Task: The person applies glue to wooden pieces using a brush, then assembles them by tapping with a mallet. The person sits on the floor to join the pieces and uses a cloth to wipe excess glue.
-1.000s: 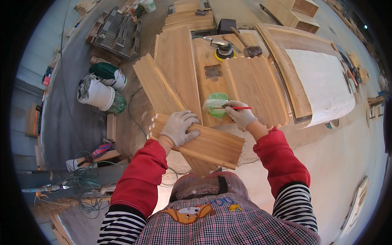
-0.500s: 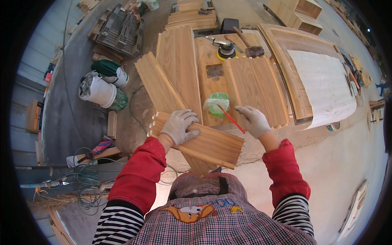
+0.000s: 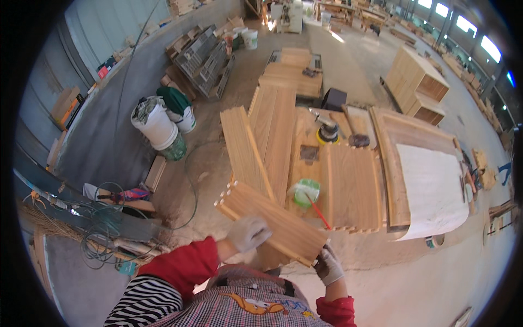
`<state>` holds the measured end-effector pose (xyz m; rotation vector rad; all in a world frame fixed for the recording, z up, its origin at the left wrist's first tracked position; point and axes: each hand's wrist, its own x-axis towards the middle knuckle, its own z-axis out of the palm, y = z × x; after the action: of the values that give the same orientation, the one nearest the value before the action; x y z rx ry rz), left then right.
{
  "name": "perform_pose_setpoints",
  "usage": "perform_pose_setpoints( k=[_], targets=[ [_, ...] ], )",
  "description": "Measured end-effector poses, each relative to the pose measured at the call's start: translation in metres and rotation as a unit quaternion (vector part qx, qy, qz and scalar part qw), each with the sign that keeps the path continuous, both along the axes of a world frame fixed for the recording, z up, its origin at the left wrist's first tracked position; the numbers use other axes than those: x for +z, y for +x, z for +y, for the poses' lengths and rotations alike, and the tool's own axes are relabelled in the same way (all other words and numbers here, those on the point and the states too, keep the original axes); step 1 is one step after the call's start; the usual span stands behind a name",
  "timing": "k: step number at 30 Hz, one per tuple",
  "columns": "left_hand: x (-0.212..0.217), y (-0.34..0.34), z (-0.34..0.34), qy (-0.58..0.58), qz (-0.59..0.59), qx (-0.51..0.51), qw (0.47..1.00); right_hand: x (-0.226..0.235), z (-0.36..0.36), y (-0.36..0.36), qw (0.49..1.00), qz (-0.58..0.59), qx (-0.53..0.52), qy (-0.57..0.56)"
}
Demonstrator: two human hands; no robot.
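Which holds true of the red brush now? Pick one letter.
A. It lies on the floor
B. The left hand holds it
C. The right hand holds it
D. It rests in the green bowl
D: the brush leans from the bowl; both hands, left hand and right hand, grip the board.

So the slatted wooden panel is a light oak-coloured rectangle made of boards joined edge to edge, with a row of little dowel pegs poking out of its short upper-left end. It's lifted and tilted, running diagonally from upper left to lower right, gripped along its near edge and lower-right corner.
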<state>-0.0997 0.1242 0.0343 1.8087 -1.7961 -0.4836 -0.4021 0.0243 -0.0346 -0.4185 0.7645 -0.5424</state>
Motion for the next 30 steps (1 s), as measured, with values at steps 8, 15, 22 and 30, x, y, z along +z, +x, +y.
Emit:
perform_pose_setpoints(
  k=[8, 15, 22, 30],
  targets=[
    [-0.089, 0.038, 0.058, 0.291, 0.588, 0.31, 0.688, 0.005, 0.001, 0.025, 0.994, 0.072, -0.032, -0.075],
    [-0.089, 0.031, 0.043, 0.212, 0.692, 0.379, 0.577, 0.05, 0.048, 0.033, 0.977, 0.139, -0.083, -0.142],
    [-0.021, 0.11, 0.067, 0.11, 0.892, 0.147, 0.413, 0.098, 0.115, 0.135, 0.961, 0.126, -0.104, -0.221],
    [-0.004, 0.34, 0.111, -0.039, 0.791, 0.232, 0.564, 0.09, 0.072, 0.309, 0.861, 0.175, 0.174, -0.445]
  ],
)
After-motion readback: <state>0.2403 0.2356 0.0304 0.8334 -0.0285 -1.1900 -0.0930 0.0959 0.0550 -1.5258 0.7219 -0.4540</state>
